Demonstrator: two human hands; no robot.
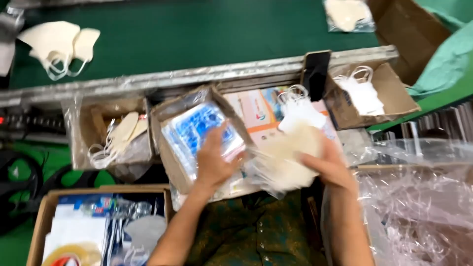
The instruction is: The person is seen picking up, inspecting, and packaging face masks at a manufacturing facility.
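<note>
- Bagging step: left hand, fingers flat, presses the packet stack in its box.
- Right hand grips mask, fingers curled.
- Next probably needs one packet pinched free.

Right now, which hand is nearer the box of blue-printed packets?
Left. The left hand reaches into the cardboard box and touches the blue-printed packets. The right hand is off to the box's right, holding a cream mask.

Before you a dark green conveyor belt edged by a foil-wrapped metal rail, beyond that rail cream folded face masks far left, a clear-bagged cream mask far right
</note>
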